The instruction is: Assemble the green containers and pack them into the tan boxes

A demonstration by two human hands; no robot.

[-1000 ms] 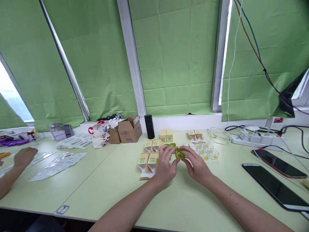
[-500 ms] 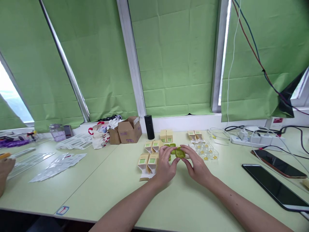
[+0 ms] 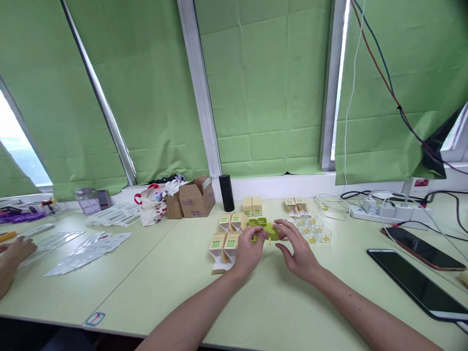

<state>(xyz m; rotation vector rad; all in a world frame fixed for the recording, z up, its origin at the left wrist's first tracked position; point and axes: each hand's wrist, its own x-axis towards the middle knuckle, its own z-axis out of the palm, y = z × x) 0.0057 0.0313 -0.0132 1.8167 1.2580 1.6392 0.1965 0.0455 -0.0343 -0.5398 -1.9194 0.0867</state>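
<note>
Over the table I hold a small olive-green square case (image 3: 271,231), tilted so that its tray-like inside is turned from view. My left hand (image 3: 250,249) pinches its left side with the thumb in front. At its right edge are the curved fingers of my right hand (image 3: 297,247), with the thumb a little away from it. Below the case shows a small yellowish bit (image 3: 269,241) that I cannot make out. More green square cases (image 3: 257,222) lie just behind my left fingers. Cream cartons with green windows (image 3: 231,242) stand to the left.
Clear cups with yellow centres (image 3: 311,229) sit right of my hands. Behind are further cartons (image 3: 252,205), a black cylinder (image 3: 226,193) and a cardboard box (image 3: 197,199). Phones (image 3: 417,278) and a power strip (image 3: 391,212) lie right. Another person's hand (image 3: 20,249) is far left.
The green case has tipped, hiding its hollow inside, and the yellowish bit now shows below it. My right thumb has come off it. The other person's hand has moved right.
</note>
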